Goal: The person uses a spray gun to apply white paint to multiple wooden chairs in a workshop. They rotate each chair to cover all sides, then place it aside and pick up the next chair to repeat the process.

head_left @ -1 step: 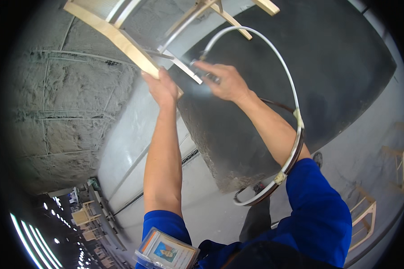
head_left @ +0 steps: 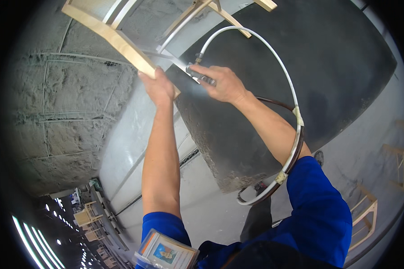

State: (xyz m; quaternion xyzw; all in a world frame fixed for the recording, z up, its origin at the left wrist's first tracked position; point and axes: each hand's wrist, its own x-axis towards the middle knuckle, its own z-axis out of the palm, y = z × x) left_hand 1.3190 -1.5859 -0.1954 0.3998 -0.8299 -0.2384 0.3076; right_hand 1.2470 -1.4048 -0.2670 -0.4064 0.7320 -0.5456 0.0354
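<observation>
Left fingers [head_left: 145,80]: grasping the lower end of a pale wooden frame [head_left: 121,45], wrapped about its leg.
Right fingers [head_left: 203,70]: clenched round a grey metal spray gun [head_left: 207,80], the gun's head near the held leg.
Spray gun, change: smeared by motion in the earlier picture, crisp now and slightly farther left, its hose joint plainer.
Wooden frame, change: a touch farther left in view, the grasp on it unaltered.
Meaning: both grips are kept, so I judge the work at this end of the frame unbroken.
Wooden frame, place: upper left, ahead of the person, its far part cut off by the view's edge.
Spray gun, count: one.
Held frame, count: one.
White hose [head_left: 274,54], count: one, looping past the right forearm.
Tape wraps [head_left: 281,178] on the hose: two.
Badge [head_left: 164,252]: one.
Stool-like frames [head_left: 370,215] at right: two, one cut off.
Chairs [head_left: 89,215] at lower left: perhaps four, too small and dim for certainty.
</observation>
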